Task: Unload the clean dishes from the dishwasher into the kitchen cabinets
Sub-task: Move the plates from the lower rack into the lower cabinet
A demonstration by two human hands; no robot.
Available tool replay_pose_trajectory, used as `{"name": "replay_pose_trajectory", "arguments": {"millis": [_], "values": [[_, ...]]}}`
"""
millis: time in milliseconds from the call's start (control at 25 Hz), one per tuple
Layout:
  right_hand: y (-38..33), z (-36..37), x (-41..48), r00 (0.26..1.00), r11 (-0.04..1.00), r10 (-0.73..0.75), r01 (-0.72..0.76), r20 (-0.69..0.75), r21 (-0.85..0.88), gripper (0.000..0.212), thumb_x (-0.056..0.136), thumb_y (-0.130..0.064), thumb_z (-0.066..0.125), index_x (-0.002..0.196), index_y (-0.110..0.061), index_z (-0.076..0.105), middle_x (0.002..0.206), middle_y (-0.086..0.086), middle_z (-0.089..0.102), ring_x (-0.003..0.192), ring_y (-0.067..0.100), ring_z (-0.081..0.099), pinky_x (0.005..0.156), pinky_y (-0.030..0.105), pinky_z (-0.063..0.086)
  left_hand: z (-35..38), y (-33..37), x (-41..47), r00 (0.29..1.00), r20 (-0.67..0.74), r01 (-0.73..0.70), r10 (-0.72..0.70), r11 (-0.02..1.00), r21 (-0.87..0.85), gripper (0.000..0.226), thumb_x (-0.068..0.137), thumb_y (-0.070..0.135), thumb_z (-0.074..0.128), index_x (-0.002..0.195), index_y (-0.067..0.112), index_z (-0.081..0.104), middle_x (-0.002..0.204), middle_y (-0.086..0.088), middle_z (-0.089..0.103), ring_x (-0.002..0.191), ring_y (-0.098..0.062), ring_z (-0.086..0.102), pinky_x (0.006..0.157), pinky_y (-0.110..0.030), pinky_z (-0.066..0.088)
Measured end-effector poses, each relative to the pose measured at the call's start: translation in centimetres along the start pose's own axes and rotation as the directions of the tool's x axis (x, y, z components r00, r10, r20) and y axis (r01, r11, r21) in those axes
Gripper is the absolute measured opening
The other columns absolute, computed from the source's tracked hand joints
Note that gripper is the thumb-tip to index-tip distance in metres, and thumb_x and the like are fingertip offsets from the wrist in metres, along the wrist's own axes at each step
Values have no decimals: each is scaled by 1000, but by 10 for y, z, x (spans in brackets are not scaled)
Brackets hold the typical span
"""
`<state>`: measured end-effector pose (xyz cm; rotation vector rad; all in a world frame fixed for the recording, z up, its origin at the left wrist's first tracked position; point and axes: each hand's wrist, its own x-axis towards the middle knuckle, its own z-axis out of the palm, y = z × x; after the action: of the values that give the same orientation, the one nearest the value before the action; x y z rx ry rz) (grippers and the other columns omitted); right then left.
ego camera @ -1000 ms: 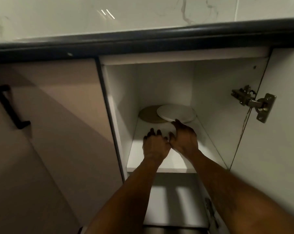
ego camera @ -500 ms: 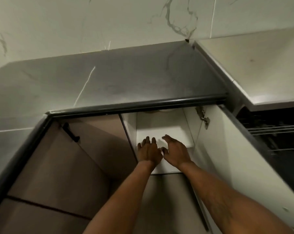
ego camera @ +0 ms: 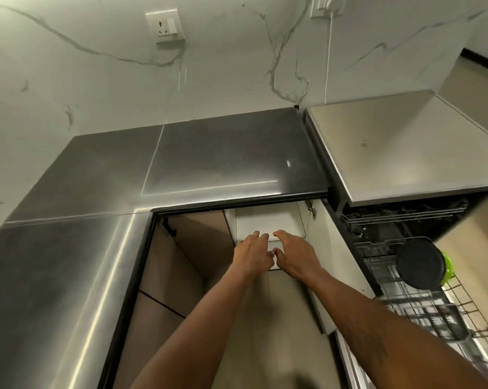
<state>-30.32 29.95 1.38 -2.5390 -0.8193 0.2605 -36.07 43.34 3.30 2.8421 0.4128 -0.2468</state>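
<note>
The left hand (ego camera: 254, 255) and right hand (ego camera: 297, 258) hover empty, fingers loose; swinging right could knock the open white cabinet door (ego camera: 341, 276).

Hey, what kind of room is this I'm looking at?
Most likely a home kitchen: a dark countertop over an open base cabinet, an open dishwasher with its wire rack pulled out, and a marble-look wall with a power socket.
</note>
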Motion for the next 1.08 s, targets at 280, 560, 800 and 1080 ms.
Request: {"name": "replay_pose_trajectory", "arguments": {"millis": [280,560,800,1080], "values": [[4,-59,-43,997,996,-82,82,-3,17,48,95,-32,58,142,-24,50,136,-4,62,119,18,60,97,33,50,-44,54,-47,1000,16,14,-15,1000,28,55,91,36,58,142,20,46,127,-1,56,114,-25,57,89,-42,51],[82,-125,-87,981,981,-191,190,21,40,47,95,-33,62,140,-23,53,128,-1,67,113,20,64,94,34,52,-49,166,-73,994,-5,111,-111,994,20,55,92,31,61,144,20,45,133,-3,56,118,-24,54,90,-41,50],[177,-174,-115,985,987,-158,158,72,-2,27,95,-30,57,121,-23,60,105,3,72,92,21,68,72,28,49,-20,271,-68,995,18,98,-97,989,-113,38,88,33,63,123,18,59,106,-4,65,91,-21,63,80,-39,56],[261,-185,-124,996,998,49,-50,79,22,33,96,-29,57,126,-20,60,115,8,69,104,27,66,82,35,52,29,338,-18,997,61,65,-49,959,-277,9,87,26,64,94,21,63,78,6,58,74,-15,61,62,-27,48]]}}
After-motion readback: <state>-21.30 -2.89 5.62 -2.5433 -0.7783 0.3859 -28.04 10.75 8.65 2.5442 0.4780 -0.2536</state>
